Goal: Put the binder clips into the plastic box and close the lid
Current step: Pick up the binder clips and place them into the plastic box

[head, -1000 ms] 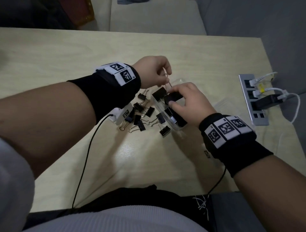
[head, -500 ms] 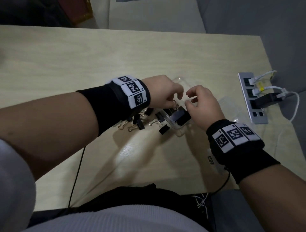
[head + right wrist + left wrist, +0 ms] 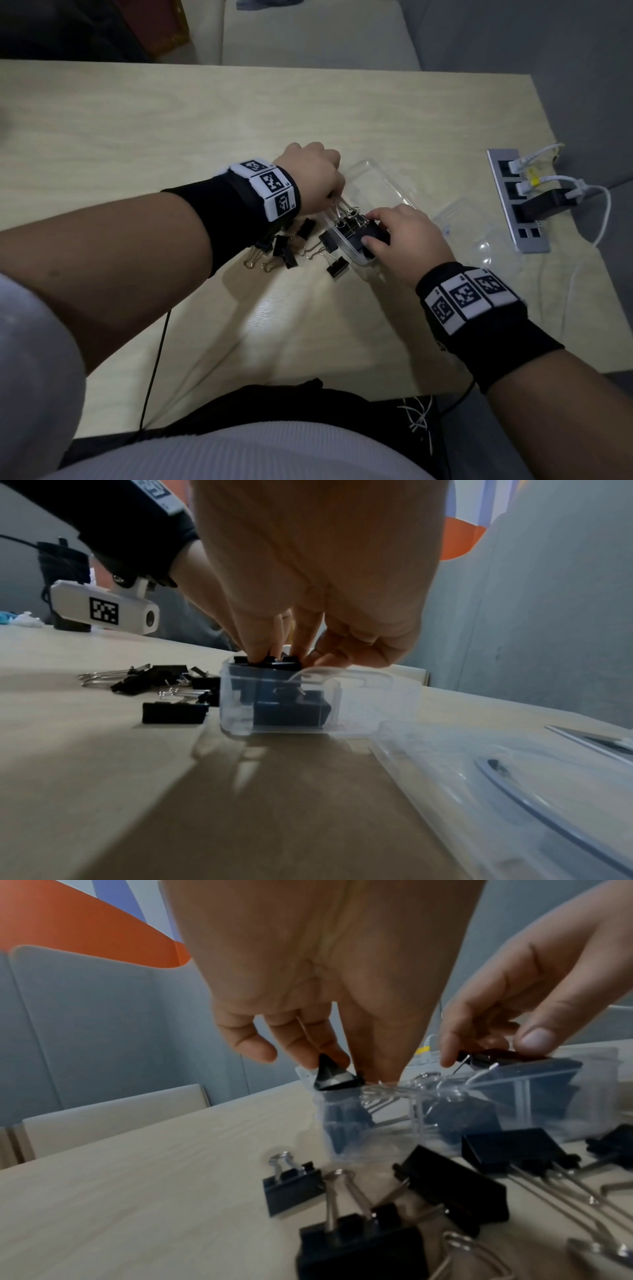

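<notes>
Clear plastic box lying open on the pale worktop, directly under both hands, partly filled with black binder clips. Left hand at the box's left rim, fingers curled down and pinching one clip right at the edge, its wire handles tangled among others in the box. Right hand at the near end of the box, fingers bent and pressing down on the black clips stacked inside; whether any clip is actually gripped there cannot be told from the wrist view. Loose clips scattered on the worktop just beneath and to the near side of the left wrist, one lying just off the box's near corner, left of the right hand. Transparent lid flat on the worktop just beyond the right hand's outer side, apart from the box. Farther out past the lid, a grey socket strip with white cables and a black plug. Black wristbands with printed square markers on both wrists. Thin black cord trailing from under the left forearm toward the near edge of the worktop.
</notes>
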